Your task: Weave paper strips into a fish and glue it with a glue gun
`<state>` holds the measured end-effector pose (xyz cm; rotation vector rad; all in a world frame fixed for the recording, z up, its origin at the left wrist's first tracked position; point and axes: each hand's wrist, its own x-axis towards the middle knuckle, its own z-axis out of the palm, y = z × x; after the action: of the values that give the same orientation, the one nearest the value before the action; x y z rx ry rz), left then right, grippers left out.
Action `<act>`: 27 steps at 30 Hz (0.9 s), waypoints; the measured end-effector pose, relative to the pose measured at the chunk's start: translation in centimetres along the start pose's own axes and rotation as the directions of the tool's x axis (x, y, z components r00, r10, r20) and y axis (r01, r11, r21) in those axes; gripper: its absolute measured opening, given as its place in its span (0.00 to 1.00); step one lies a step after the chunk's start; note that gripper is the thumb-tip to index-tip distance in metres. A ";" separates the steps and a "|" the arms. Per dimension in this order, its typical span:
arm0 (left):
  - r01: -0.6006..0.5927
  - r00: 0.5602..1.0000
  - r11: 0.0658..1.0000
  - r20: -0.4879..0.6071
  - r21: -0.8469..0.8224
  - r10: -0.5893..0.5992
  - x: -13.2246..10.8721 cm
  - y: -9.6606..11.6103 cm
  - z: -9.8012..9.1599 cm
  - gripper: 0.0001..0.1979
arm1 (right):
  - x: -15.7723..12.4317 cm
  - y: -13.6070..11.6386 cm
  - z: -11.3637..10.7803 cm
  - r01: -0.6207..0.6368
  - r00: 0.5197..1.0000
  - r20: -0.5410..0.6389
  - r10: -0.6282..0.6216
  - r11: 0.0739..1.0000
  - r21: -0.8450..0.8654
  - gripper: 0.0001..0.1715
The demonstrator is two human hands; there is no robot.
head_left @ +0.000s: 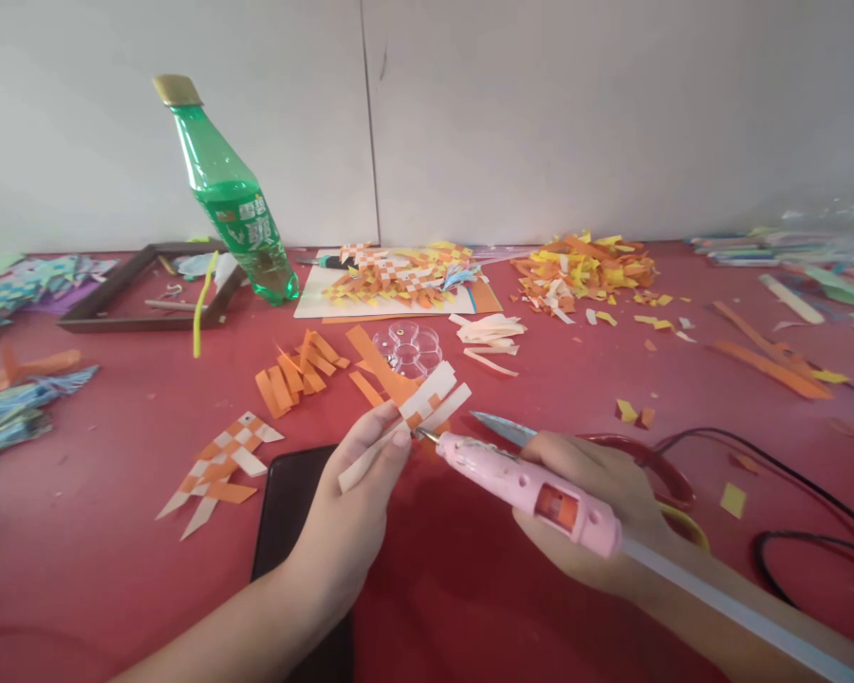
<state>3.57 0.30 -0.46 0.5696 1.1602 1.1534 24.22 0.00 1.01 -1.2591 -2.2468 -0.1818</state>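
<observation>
Between the thumb and fingers of my left hand (360, 498) is a small woven piece of orange and white paper strips (427, 403). My right hand (590, 503) is wrapped round a pink glue gun (527, 489) with a glue stick (740, 602) coming out of its back. The metal tip of the gun is at the woven strips, close to my left thumb; whether it touches them I cannot tell. Scissors (502, 427) lie partly hidden behind my right hand. To the left, a finished-looking woven paper fish (228, 460) rests on the table.
A black phone-like slab (285, 503) lies under my left forearm. Orange strips (299, 370), white strips (491, 332) and a clear round tray (409, 349) are beyond my hands. A green bottle (238, 209) stands by a dark frame (142, 323). A black cable (769, 474) runs at right.
</observation>
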 end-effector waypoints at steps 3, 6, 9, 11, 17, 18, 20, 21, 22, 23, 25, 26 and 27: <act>-0.008 1.000 1.000 0.012 -0.004 0.008 0.0 0.0 -0.1 0.22 | 0.2 -0.1 -0.1 -0.010 1.000 0.008 0.009 1.000 0.024 0.13; -0.011 1.000 1.000 0.012 0.006 0.011 0.1 0.0 -0.1 0.22 | 0.1 -0.1 0.0 0.004 1.000 -0.005 -0.004 0.999 0.033 0.12; -0.016 1.000 1.000 0.010 0.010 0.016 0.1 0.0 -0.1 0.21 | -0.1 0.0 0.2 0.034 0.999 -0.017 -0.033 0.999 0.043 0.12; -0.019 1.000 1.000 0.008 0.007 0.018 0.1 0.0 -0.1 0.21 | -0.3 0.1 0.2 0.027 1.000 -0.016 -0.027 0.999 0.041 0.12; -0.014 1.000 1.000 -0.010 -0.002 0.014 0.0 0.2 0.1 0.21 | -0.3 0.3 0.1 0.017 1.000 -0.011 -0.016 0.998 0.059 0.10; -0.017 1.000 1.000 -0.009 0.000 0.017 -0.1 0.2 0.1 0.21 | -0.3 0.3 0.1 0.024 1.000 -0.013 -0.023 0.997 0.068 0.09; -0.023 1.000 1.000 -0.005 0.005 0.023 -0.1 0.2 0.1 0.20 | -0.2 0.3 0.1 0.031 0.999 -0.018 -0.030 0.996 0.082 0.07; -0.024 1.000 1.000 -0.002 0.008 0.024 -0.1 0.2 0.1 0.20 | -0.2 0.2 0.1 0.031 0.999 -0.019 -0.029 0.996 0.083 0.07; -0.026 1.000 1.000 0.004 0.011 0.026 -0.1 0.2 0.1 0.20 | -0.2 0.2 0.1 0.026 0.999 -0.020 -0.025 0.996 0.083 0.06; -0.027 1.000 1.000 0.008 0.013 0.027 -0.1 0.2 0.1 0.20 | -0.2 0.1 0.1 0.017 1.000 -0.020 -0.016 0.997 0.082 0.06; -0.035 0.999 0.999 0.007 0.012 0.035 0.0 0.1 0.1 0.20 | -0.3 0.0 0.2 0.004 1.000 -0.017 -0.002 0.997 0.076 0.06; -0.044 0.999 0.999 0.000 0.008 0.044 0.0 0.1 0.1 0.19 | -0.3 0.0 0.1 -0.003 1.000 -0.006 0.003 0.997 0.072 0.06; -0.054 0.998 0.999 -0.009 0.003 0.054 0.0 0.1 0.1 0.19 | -0.4 0.1 0.0 -0.019 1.000 0.012 0.018 0.997 0.070 0.06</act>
<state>3.63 0.36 -0.41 0.6015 1.1604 1.2019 24.47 -0.18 0.78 -1.2468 -2.2306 -0.0887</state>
